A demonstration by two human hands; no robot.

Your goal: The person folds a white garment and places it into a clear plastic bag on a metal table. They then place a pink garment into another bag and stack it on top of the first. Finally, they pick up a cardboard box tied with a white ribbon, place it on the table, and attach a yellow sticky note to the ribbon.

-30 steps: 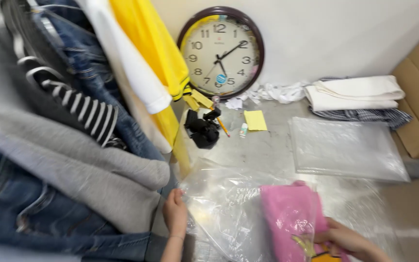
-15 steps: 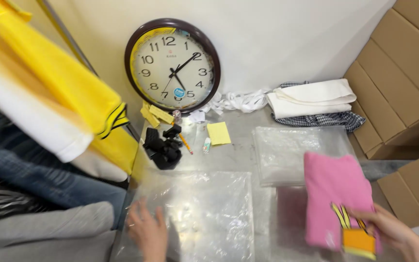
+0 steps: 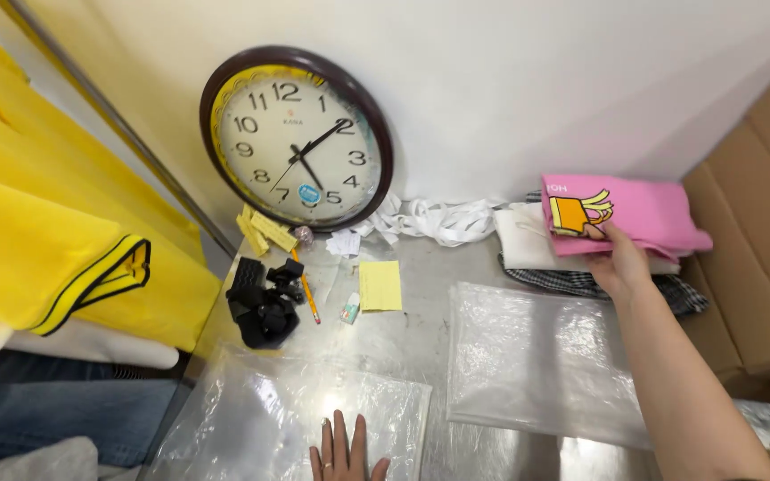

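Observation:
My right hand (image 3: pixel 618 264) grips a folded pink garment (image 3: pixel 621 214) with a yellow and orange print, holding it over a pile of folded clothes (image 3: pixel 528 245) at the back right of the metal table (image 3: pixel 421 330). My left hand (image 3: pixel 342 452) lies flat, fingers apart, on a clear plastic bag (image 3: pixel 296 414) at the table's front edge. A stack of clear plastic bags (image 3: pixel 536 361) lies between the two hands, under my right forearm.
A round wall clock (image 3: pixel 300 138) leans against the white wall. Black clips (image 3: pixel 260 307), a pencil (image 3: pixel 307 294), a yellow notepad (image 3: pixel 380 285) and crumpled white strips (image 3: pixel 438 218) lie before it. Yellow garments (image 3: pixel 46 240) hang at left; cardboard boxes (image 3: pixel 759 240) stand at right.
My right hand has carried the pink garment from the table's front right up to the clothes pile at the back. The view has swung right, away from the hanging clothes.

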